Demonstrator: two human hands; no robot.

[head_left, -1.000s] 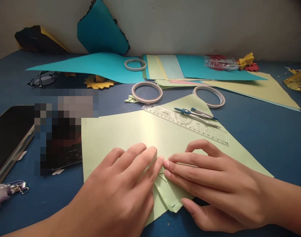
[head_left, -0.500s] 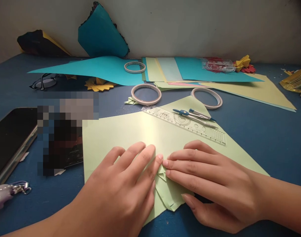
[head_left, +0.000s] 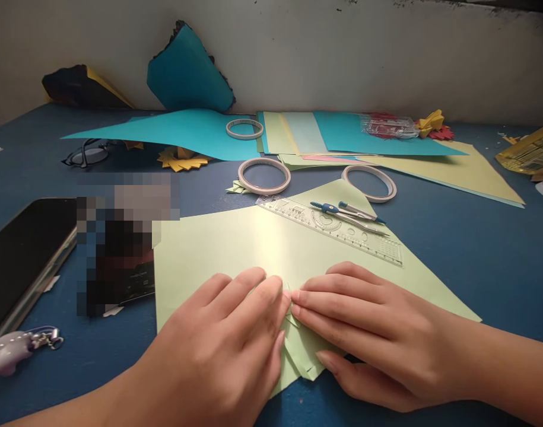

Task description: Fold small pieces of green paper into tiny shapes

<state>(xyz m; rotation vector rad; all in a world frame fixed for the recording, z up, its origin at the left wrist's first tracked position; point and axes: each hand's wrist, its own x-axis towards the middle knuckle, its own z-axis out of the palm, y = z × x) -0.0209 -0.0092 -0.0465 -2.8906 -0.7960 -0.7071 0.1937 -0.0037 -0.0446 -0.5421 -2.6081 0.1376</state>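
Observation:
A light green sheet of paper (head_left: 200, 249) lies on the blue table, and a smaller piece of folded paper (head_left: 309, 353) in the same green is on its near part. My left hand (head_left: 229, 332) is closed on the folded paper, its index finger bent and its thumb tucked against the paper's left side. From the right, my right hand (head_left: 378, 338) has its fingers together with the tips on the same small folds; its thumb is at the folded paper's lower right edge. The fingertips of both hands almost meet and cover part of the folds.
On the green sheet are a clear ruler (head_left: 333, 228) and a compass (head_left: 349, 216). Behind are tape rolls (head_left: 264, 193) and coloured sheets (head_left: 164, 133). To the left lie a phone (head_left: 26, 255), a keychain (head_left: 13, 353) and glasses (head_left: 91, 155); a yellow packet (head_left: 529, 151) is far right.
Both hands have shifted slightly on the folds, and the left fingertips cover more of the upper fold. The whole view has tilted up a little.

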